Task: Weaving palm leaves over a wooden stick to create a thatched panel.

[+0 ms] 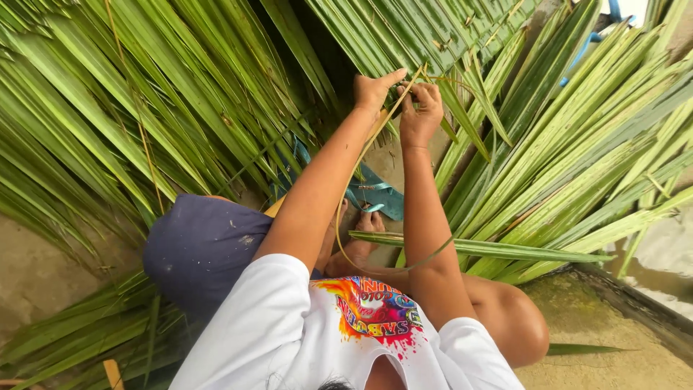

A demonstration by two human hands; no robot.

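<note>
— Looking down past our white shirt (289, 332), what do we see our hands doing?

— We have both arms stretched forward. Our left hand (374, 90) and right hand (421, 114) sit close together, just beside each other, over the gap between two spreads of palm leaves.

— How do our hands stand?

— Our left hand is closed narrow, thumb stuck out to the right, pinching a thin yellowish leaf rib (361, 162). Our right hand is curled tight around the same rib a little farther along, fingers folded in.

— Where does that rib run?

— From our fingers it curves down between our forearms toward our lap, and its upper end bends off to the right among the leaf tips.

— What lies around us?

— We see long green palm leaves (130, 108) fanned out on the left and another mass of palm fronds (577, 159) on the right. One single green blade (498, 250) lies across behind our right forearm. A teal sandal (379, 193) rests on the ground (43, 274) below our hands, with our foot (361, 242) just beside it. Our dark blue shorts (202, 245) cover the left knee.
</note>
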